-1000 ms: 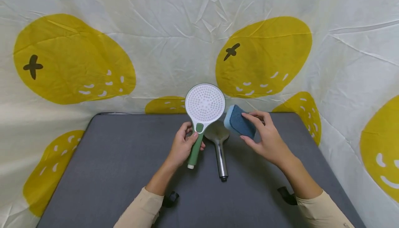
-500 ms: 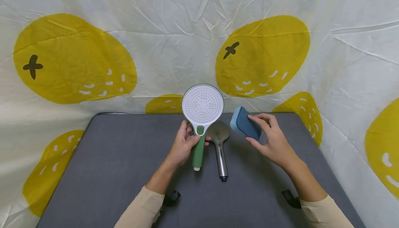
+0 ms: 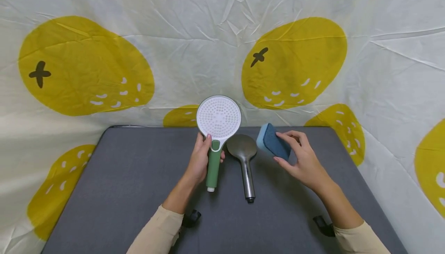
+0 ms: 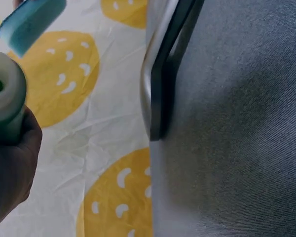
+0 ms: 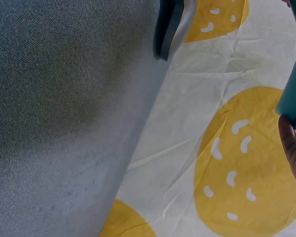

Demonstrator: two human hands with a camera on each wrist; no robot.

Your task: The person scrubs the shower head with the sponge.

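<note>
In the head view my left hand (image 3: 199,161) grips a hand shower (image 3: 218,117) with a white round face and a green handle, held upright above the table. Its thumb lies along the neck beside the green button. The handle's pale threaded end (image 4: 2,81) shows in the left wrist view. To the right, my right hand (image 3: 306,163) pinches a blue sponge (image 3: 276,143) between thumb and fingers; the dark scouring side is toward the fingers, and a light blue layer faces left. Sponge and hand shower are apart. A second, metallic hand shower (image 3: 247,169) lies on the table between the hands.
The grey cloth-covered table (image 3: 139,192) reaches back to a hanging white sheet (image 3: 194,61) printed with yellow fruit, which also runs along both sides. Black straps sit at each wrist, such as the right wrist strap (image 3: 324,226).
My left hand has moved the green-handled hand shower left and turned it more upright, its thumb now higher on the neck. My right hand has shifted slightly right with the sponge.
</note>
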